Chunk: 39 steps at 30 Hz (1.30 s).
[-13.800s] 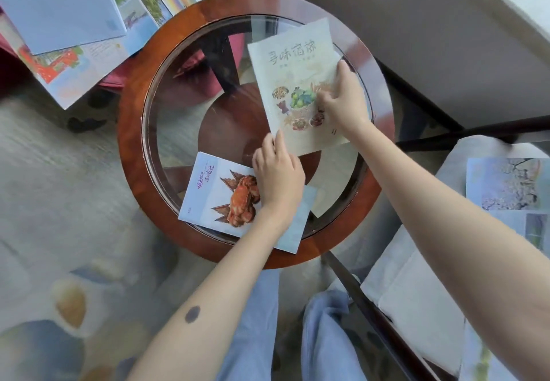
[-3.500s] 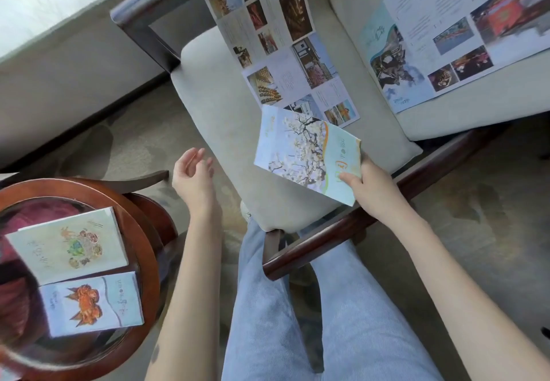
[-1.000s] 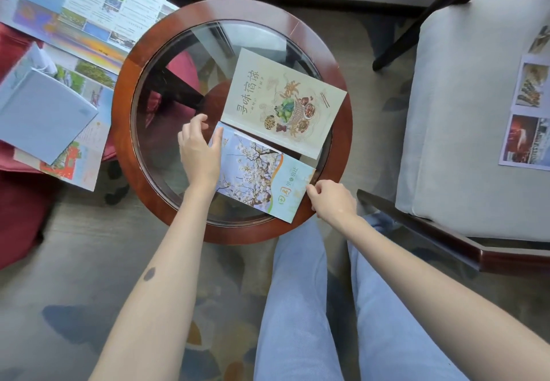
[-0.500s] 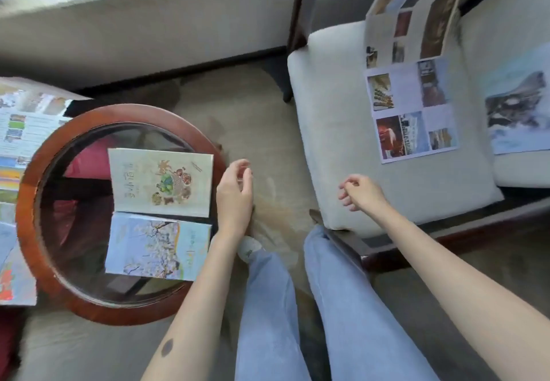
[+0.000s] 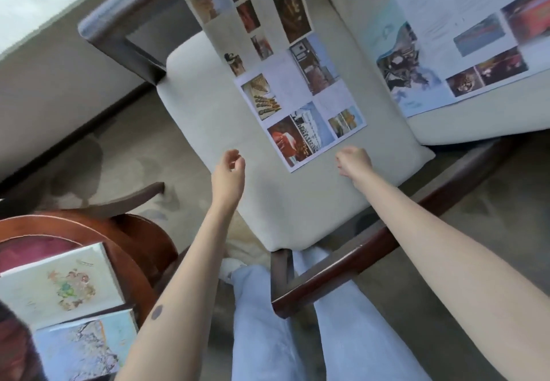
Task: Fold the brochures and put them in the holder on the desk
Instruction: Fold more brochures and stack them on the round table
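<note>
Your left hand (image 5: 227,169) hung loosely curled over the cushion (image 5: 208,119), fingers half-bent and holding nothing. Your right hand (image 5: 354,162) was curled nearly into a fist, also empty as far as the view showed. Between and just beyond them lay the near edge of an unfolded brochure (image 5: 300,104), running away from you up the chair back. Farther off to the right of your right hand, a second open sheet (image 5: 464,41) lay on the neighbouring seat.

Half a second before, both hands had hung short of the chair, with the brochure well beyond them; now they flanked its near corner. You had, it seems, finished with the table and were reaching for the next sheet to fold.

Behind your left forearm, on the round table (image 5: 125,249), two folded brochures lay side by side: the pale one with the food drawing (image 5: 62,285) and the blossom one (image 5: 80,348), touching or nearly so. No holder was in view.

The print on every sheet was too blurred to read.
</note>
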Each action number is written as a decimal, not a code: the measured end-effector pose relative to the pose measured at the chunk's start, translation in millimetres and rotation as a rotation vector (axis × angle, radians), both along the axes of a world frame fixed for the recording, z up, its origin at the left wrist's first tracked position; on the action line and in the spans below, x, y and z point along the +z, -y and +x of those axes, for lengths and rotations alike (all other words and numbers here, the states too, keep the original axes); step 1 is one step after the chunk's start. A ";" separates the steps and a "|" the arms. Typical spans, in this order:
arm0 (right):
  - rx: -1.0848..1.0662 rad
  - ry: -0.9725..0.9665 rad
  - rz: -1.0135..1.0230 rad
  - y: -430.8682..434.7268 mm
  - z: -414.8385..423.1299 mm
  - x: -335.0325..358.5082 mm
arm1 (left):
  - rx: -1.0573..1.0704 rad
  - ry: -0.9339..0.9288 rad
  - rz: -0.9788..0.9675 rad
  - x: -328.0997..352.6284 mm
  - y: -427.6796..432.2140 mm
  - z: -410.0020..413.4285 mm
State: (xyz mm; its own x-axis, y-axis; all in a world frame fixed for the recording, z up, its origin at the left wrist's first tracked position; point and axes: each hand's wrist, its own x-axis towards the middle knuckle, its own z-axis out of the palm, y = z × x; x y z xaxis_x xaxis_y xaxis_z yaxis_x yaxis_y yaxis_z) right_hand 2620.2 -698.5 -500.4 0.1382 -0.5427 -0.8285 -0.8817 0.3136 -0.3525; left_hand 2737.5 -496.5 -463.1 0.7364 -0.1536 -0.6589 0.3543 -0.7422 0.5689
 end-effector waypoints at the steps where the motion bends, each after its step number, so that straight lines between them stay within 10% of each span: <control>1: 0.048 0.002 -0.046 10.6 3.8 -3.2 | 0.040 -0.019 -0.003 -4.4 9.2 9.0; 25: 0.426 0.287 -0.313 118.9 194.4 -60.4 | 0.334 -0.050 -0.081 -76.4 131.3 181.0; 39: 0.205 0.239 -0.348 105.9 184.5 -47.5 | 0.305 -0.085 -0.130 -68.9 102.4 166.4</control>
